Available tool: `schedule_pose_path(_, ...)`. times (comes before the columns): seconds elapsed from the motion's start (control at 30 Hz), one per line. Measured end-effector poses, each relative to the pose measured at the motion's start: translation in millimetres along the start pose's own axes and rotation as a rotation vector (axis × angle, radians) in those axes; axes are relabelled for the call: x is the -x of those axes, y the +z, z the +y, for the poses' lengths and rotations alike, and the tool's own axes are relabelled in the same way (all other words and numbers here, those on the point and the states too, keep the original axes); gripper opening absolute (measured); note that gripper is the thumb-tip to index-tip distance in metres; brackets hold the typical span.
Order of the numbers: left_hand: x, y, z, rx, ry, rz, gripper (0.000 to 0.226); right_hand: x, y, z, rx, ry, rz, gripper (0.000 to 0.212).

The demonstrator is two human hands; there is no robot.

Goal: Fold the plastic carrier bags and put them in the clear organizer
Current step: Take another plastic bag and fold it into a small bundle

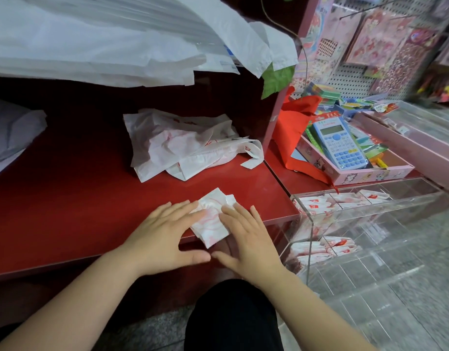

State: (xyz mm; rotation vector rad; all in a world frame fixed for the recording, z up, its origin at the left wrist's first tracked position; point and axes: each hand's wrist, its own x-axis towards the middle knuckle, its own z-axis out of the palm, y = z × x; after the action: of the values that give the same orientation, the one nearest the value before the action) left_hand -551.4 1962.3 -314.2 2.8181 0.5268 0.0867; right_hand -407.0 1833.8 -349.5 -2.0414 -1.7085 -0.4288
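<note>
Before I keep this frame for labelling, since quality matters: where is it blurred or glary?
Head view: left hand, right hand and folded bag fairly sharp at centre; pegboard at top right smeared; red shelf carries a soft sheen; pale glare on the clear organizer veils its bags.

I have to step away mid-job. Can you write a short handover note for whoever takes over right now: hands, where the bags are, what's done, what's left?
Left hand: flat, fingers straight, pressing the part-folded bag onto the red shelf.
Right hand: also flat, fingers on the same bag's right edge.
Done: several folded bags sit in compartments of the clear organizer, to the right of the shelf.
Left: finish this fold, put the bag in the organizer, then work through the crumpled pile farther back on the shelf.
</note>
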Motion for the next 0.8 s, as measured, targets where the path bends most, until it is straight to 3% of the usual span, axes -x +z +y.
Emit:
schedule_pose_path(0.07, 5.3, 6.6, -1.6, -0.030, 0.098, 0.162, 0.094, 3.8, 0.1, 1.1, 0.133, 0.005, 0.049, 0.049)
schedule_pose_path(0.13, 4.7, 10.3, -1.2, -0.018, 0.146, 0.338, 0.057, 1.6, -2.9, -6.0, 0.273, 0.024, 0.068, 0.045)
schedule_pose_path(0.23, 1.9, 14.5, 5.9, 0.022, 0.182, 0.511, 0.035, -8.5, -14.7, -21.1, 0.399, 0.076, 0.000, 0.061)
schedule_pose_path(0.3, 1.3, 14.2, 13.2, 0.002, 0.189, 0.592, 0.032, -11.1, -21.3, -27.2, 0.321, 0.076, 0.095, 0.064)
schedule_pose_path(0.37, -0.1, 14.5, 19.6, -0.044, 0.206, 0.654, 0.032, -9.9, -26.4, -28.1, 0.240, 0.013, 0.240, 0.047)
schedule_pose_path(0.43, -1.9, 14.0, 32.3, -0.071, 0.232, 0.696, 0.043, -4.0, -35.1, -23.7, 0.262, -0.022, 0.273, 0.029)
schedule_pose_path(0.5, -3.6, 11.6, 44.8, -0.077, 0.271, 0.733, 0.054, -0.6, -39.9, -15.0, 0.314, -0.034, 0.228, 0.014)
schedule_pose_path(0.6, -11.6, 11.1, 73.1, -0.044, 0.329, 0.749, 0.049, 6.6, -59.9, 7.0, 0.302, 0.013, 0.075, 0.034)
schedule_pose_path(0.67, -19.4, 10.4, 92.9, 0.032, 0.344, 0.711, 0.057, 16.4, -76.1, 25.4, 0.153, 0.023, -0.020, 0.021)
schedule_pose_path(0.7, -23.0, 9.5, 102.5, 0.099, 0.351, 0.688, 0.059, 22.2, -87.5, 32.8, 0.068, 0.051, -0.061, 0.009)
schedule_pose_path(0.8, -42.4, 14.4, 124.6, 0.258, 0.344, 0.687, 0.057, 41.1, -121.8, 63.1, -0.038, 0.291, -0.083, 0.025)
